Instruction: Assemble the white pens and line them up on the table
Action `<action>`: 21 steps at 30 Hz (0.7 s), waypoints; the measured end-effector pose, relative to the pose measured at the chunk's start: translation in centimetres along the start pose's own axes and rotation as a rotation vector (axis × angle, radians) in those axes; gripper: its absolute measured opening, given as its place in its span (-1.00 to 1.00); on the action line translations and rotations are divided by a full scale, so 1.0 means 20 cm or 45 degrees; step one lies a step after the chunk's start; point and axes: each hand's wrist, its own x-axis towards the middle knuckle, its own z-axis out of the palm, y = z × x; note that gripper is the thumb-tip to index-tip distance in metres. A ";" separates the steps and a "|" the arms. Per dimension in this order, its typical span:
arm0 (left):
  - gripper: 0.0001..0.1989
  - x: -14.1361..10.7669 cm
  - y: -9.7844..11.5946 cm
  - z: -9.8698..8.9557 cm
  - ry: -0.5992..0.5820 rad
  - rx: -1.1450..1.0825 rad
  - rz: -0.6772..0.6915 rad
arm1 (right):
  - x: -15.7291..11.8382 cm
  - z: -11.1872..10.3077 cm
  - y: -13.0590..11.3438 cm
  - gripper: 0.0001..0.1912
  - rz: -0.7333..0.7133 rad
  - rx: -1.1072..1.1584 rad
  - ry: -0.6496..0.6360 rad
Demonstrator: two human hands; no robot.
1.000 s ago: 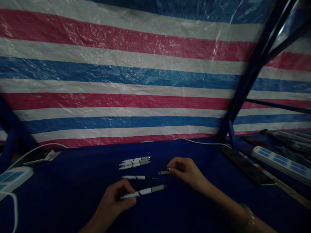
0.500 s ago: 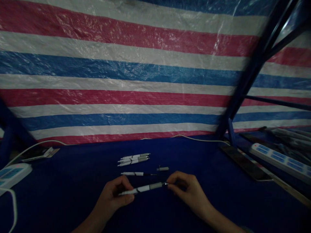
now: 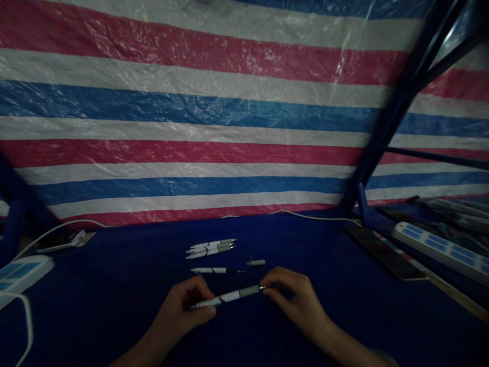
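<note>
A white pen with a grey grip (image 3: 232,296) is pinched near its rear end between the thumb and fingers of my left hand (image 3: 188,306). At its silver tip, my right hand (image 3: 292,295) has thumb and forefinger closed together. Beyond my hands lies a white pen barrel with a thin dark refill showing (image 3: 212,270). To the right of that rests a loose grey grip piece (image 3: 255,262). Several white and grey pens (image 3: 211,248) lie side by side farther back.
The blue table (image 3: 145,255) meets a striped sheet (image 3: 191,153). On the right are a dark phone (image 3: 385,253), a white power strip (image 3: 439,247) and a blue metal frame (image 3: 382,132). Another white power strip (image 3: 23,275) with a cable sits at the left.
My left hand and the pen have shifted slightly right, so the tip is closer to my right fingers. The rest of the view has shifted slightly.
</note>
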 end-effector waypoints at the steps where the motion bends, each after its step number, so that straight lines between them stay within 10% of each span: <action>1: -0.71 0.00 0.00 0.00 -0.007 -0.001 -0.001 | 0.00 0.00 -0.01 -0.89 -0.037 -0.020 -0.005; 17: -0.69 -0.02 0.05 0.03 -0.143 -0.027 0.019 | -0.03 -0.02 0.00 -0.91 0.030 -0.082 -0.159; 21: -0.70 -0.01 0.07 0.03 -0.143 0.020 0.039 | -0.03 -0.03 -0.04 -0.66 0.048 -0.169 -0.336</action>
